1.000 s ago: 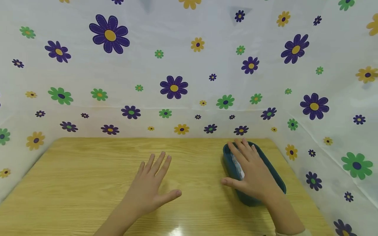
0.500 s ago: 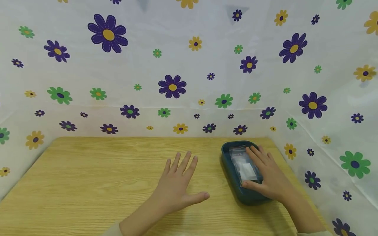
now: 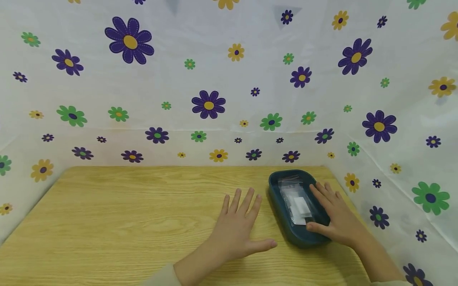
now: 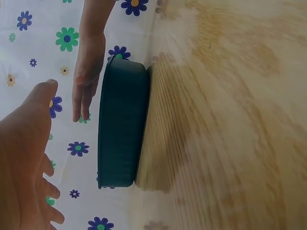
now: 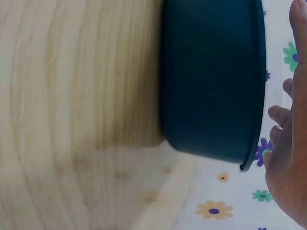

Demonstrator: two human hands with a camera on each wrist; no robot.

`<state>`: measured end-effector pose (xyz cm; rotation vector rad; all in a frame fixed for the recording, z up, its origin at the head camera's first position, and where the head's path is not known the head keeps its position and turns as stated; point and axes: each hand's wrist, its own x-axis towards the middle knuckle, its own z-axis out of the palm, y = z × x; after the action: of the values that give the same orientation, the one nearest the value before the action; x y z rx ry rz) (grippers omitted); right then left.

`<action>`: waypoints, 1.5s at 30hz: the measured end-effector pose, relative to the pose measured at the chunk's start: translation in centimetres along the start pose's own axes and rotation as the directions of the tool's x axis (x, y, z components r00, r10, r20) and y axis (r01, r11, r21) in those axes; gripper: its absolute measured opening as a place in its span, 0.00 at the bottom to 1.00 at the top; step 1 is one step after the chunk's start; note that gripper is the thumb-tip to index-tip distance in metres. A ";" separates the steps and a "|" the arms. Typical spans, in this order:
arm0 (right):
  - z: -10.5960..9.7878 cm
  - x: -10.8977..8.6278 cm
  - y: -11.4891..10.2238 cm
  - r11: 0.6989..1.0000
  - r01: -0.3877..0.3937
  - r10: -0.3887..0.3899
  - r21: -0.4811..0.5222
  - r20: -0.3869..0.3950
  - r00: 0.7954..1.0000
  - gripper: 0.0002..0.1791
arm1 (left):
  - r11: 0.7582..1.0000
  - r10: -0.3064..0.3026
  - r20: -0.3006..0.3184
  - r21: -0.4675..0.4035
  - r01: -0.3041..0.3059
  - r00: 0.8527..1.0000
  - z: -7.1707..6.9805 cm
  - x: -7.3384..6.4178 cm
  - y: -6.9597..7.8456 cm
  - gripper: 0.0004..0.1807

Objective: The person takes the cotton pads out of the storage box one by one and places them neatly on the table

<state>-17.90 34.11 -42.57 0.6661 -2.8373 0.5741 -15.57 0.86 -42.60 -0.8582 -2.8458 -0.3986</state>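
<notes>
A dark teal plastic bin [image 3: 282,226] stands on the right part of the wooden table. Inside it lies a clear zip bag [image 3: 291,194] with a white piece [image 3: 302,207] in or on it. My right hand [image 3: 334,218] hovers above the bin's right side, fingers spread and holding nothing; the right wrist view has it above the rim, apart from it. To the left of the bin is my left hand [image 3: 237,230], raised over the table with its fingers spread and nothing in them. In the left wrist view the bin's outer wall [image 4: 122,124] shows beyond that hand.
The light wooden table [image 3: 125,214] extends to the left of the bin. A white sheet with printed flowers [image 3: 171,83] hangs behind the table and along its sides, close to the bin's right side.
My left hand has moved right, toward the bin. The right hand has shifted right from over the bin's middle to its right side, so the zip bag shows more fully.
</notes>
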 end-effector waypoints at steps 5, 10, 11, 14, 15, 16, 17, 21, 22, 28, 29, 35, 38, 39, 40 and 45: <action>-0.1 -0.4 0.9 1.000 0.006 -0.006 0.023 0.017 1.000 0.59 | 1.000 0.000 0.000 0.019 0.000 1.000 0.6 1.3 1.0 0.64; 0.0 -0.7 1.7 1.000 0.007 -0.008 0.024 0.021 1.000 0.60 | 1.000 0.001 0.008 -0.004 -0.001 1.000 0.9 2.5 2.1 0.64; 0.0 -0.8 1.9 1.000 0.005 -0.005 0.025 0.024 1.000 0.60 | 1.000 0.002 0.011 -0.005 -0.002 1.000 1.1 2.8 2.3 0.64; -0.1 -0.8 2.4 0.999 -0.011 0.010 0.030 0.038 0.999 0.60 | 1.000 0.009 0.028 0.014 -0.009 1.000 1.5 3.4 2.6 0.65; -0.1 -0.9 2.6 0.999 -0.019 0.017 0.031 0.044 0.999 0.60 | 1.000 0.012 0.035 0.025 -0.012 0.999 1.8 3.5 2.7 0.65; -0.1 -0.9 2.7 0.999 -0.028 0.027 0.031 0.050 0.998 0.60 | 0.999 0.014 0.041 0.035 -0.015 0.999 2.0 3.7 2.9 0.65; -0.1 -0.9 2.8 0.999 -0.037 0.035 0.031 0.054 0.998 0.60 | 0.999 0.015 0.050 0.039 -0.017 0.999 2.1 3.9 3.0 0.65; 0.3 -1.0 3.3 0.996 -0.081 0.078 0.040 0.080 0.994 0.59 | 0.999 0.024 0.091 0.035 -0.027 0.996 2.8 4.2 3.5 0.65; 0.4 -1.1 3.3 0.995 -0.092 0.088 0.042 0.085 0.992 0.58 | 0.999 0.025 0.101 0.032 -0.029 0.995 3.0 4.2 3.7 0.65; 1.0 -1.5 2.6 0.994 -0.104 0.101 0.040 0.073 0.992 0.56 | 0.999 0.016 0.133 0.031 -0.020 0.991 3.7 4.4 4.2 0.65; 1.1 -1.6 2.4 0.995 -0.100 0.098 0.031 0.068 0.993 0.56 | 0.999 0.009 0.131 0.033 -0.014 0.991 3.8 4.4 4.2 0.64; 1.3 -1.8 1.2 0.994 -0.062 0.065 -0.087 0.031 0.997 0.62 | 0.998 -0.019 0.108 0.054 0.013 0.994 4.1 4.7 3.8 0.66; 1.5 -1.8 0.9 0.994 -0.058 0.064 -0.098 0.059 0.996 0.65 | 0.998 -0.024 0.101 0.063 0.018 0.995 4.3 5.0 3.4 0.68; 1.6 -1.8 0.8 0.995 -0.059 0.065 -0.086 0.076 0.995 0.66 | 0.997 -0.023 0.100 0.069 0.016 0.995 4.4 5.2 3.3 0.68; 1.7 -1.8 0.8 0.996 -0.056 0.063 -0.072 0.092 0.994 0.67 | 0.998 -0.021 0.102 0.068 0.014 0.995 4.4 5.3 3.3 0.69; 2.0 -1.9 0.4 0.999 -0.054 0.054 -0.005 0.116 0.992 0.69 | 0.998 -0.014 0.128 0.067 0.005 0.992 4.7 5.8 2.8 0.71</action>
<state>-16.55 34.36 -44.97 0.6442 -2.9715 0.5583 -19.01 7.52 -45.30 -0.8892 -2.9627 -0.2566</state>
